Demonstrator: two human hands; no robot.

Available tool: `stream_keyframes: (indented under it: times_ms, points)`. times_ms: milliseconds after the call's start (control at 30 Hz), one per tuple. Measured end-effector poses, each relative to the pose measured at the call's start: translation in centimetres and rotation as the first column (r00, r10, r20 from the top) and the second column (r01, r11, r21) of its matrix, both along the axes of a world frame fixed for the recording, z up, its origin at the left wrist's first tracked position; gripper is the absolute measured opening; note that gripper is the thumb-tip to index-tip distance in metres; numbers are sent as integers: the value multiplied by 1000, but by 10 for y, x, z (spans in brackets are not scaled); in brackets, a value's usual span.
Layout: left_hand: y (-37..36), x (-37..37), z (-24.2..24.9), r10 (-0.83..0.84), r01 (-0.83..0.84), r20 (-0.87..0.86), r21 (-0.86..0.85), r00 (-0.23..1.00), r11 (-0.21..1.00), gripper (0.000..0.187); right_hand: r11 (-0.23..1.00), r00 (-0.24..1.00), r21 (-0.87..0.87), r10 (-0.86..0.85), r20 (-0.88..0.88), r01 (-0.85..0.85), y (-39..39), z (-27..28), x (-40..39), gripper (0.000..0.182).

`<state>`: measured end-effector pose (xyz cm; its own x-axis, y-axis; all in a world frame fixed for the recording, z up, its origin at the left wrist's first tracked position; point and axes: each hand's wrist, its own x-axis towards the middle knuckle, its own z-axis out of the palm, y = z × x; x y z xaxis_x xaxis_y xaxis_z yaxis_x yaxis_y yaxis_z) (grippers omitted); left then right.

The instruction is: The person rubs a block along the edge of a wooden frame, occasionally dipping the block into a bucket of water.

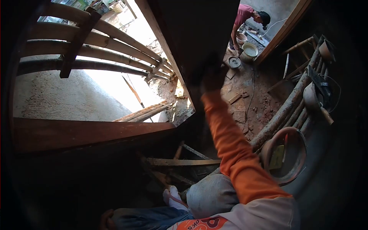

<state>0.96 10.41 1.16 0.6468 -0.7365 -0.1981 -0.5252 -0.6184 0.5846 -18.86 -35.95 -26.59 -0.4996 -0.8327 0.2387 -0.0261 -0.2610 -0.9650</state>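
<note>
My right hand (213, 81), at the end of an orange sleeve (237, 153), is stretched up against the dark wall section (191, 27) between the window and the doorway. Its fingers look closed around a dark shape, but deep shadow hides what that is. Low at the left, beside my jeans-covered leg (145, 218), part of my left hand (108, 220) shows; its fingers are too dark and cut off to read. To the right of my sleeve a round bucket (268, 153) holds a yellowish piece (276, 157).
Bamboo poles (283, 111) form scaffolding along the right, with a hanging bowl-like container (312, 96). Wooden slats (96, 36) cross outside the window frame (92, 132). Beyond the doorway a person (245, 17) bends over buckets (249, 51). Planks (184, 162) lie below me.
</note>
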Motion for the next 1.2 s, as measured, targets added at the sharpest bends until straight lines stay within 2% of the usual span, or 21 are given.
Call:
stream_keyframes:
  times_ms: [33, 67, 100, 233, 333, 400, 433, 467, 567, 600, 633, 667, 767, 800, 833, 867, 967, 1000, 1033, 1167, 1200]
  points:
    - [-7, -2, 0, -12, 12, -8, -2, 1000, 1000, 34, 996, 923, -82, -7, -385, -27, 33, -18, 23, 46]
    - [-15, -3, 1, -20, 20, -3, -9, 1000, 1000, 34, 969, 835, -83, 154, -527, -231, 85, -10, 37, 53]
    - [-21, -6, 2, -64, 63, 4, 10, 998, 998, 34, 971, 837, -83, 149, -527, -225, 83, -7, 30, 53]
    - [-9, -7, 7, -32, 32, 5, 22, 999, 999, 34, 992, 968, 95, 53, 245, -79, 18, 33, -36, 32]
    - [-3, -6, 6, 33, -33, -11, 3, 999, 999, 34, 993, 926, -7, 108, 363, -114, -23, 47, -51, 32]
    - [-11, -6, 6, 18, -18, -16, 24, 1000, 1000, 34, 997, 998, -59, 50, -36, -52, 15, 43, 3, 31]
    - [-16, -6, 4, 4, -2, -21, 54, 1000, 999, 34, 966, 712, -218, -251, -656, 139, 44, -15, 30, 35]
    - [-20, -6, 2, -2, 3, -23, 51, 1000, 999, 34, 913, 883, 31, 401, -245, -406, 88, -23, 43, 41]
    - [-22, -3, -1, -130, 130, -23, 22, 991, 991, 35, 979, 872, 161, 185, -454, -124, 63, -21, -2, 38]
    - [-18, -6, 0, -82, 83, -19, 12, 996, 997, 35, 998, 999, 56, 1, -38, 2, 24, -6, -25, 33]
    - [-11, -7, 5, -38, 39, -20, 24, 999, 999, 35, 998, 963, 57, 21, 270, -38, -1, 34, -50, 31]
    - [-8, -5, 5, -34, 34, -20, 29, 999, 999, 35, 997, 950, -36, 69, 306, -61, -38, 23, -74, 35]
    - [-6, -1, 1, 29, -29, -34, 7, 999, 1000, 35, 999, 951, 16, 44, 306, -51, -21, 42, -25, 34]
    - [-12, -1, 1, 9, -8, -37, 23, 999, 1000, 35, 988, 990, 146, -39, -136, 59, -9, -7, -3, 35]
    - [-20, -2, -2, -18, 19, -40, 33, 999, 999, 36, 942, 724, -331, -269, -636, 59, 51, 13, 24, 38]
    - [-26, -4, -4, -34, 35, -46, 38, 998, 999, 36, 942, 716, -326, -277, -641, 72, 65, 6, 17, 38]
    - [-32, -4, -2, -135, 135, -2, 41, 991, 990, 36, 939, 956, -207, 245, -159, -275, 86, -19, 17, 36]
    - [-26, -6, -1, -97, 97, 7, 27, 995, 995, 36, 898, 911, 186, 411, -32, -399, 51, 27, -29, 32]
    - [-19, -6, 2, -67, 67, 9, 32, 998, 997, 35, 978, 940, 148, 95, 326, -150, 16, 28, -42, 28]
    - [-12, -3, -1, 48, -47, -65, 4, 997, 999, 34, 997, 958, 46, 45, 282, -60, -13, 60, -26, 35]
    - [-20, -5, 0, 16, -14, -39, 29, 999, 999, 35, 997, 966, -59, -63, -249, 50, 1, 30, -3, 33]
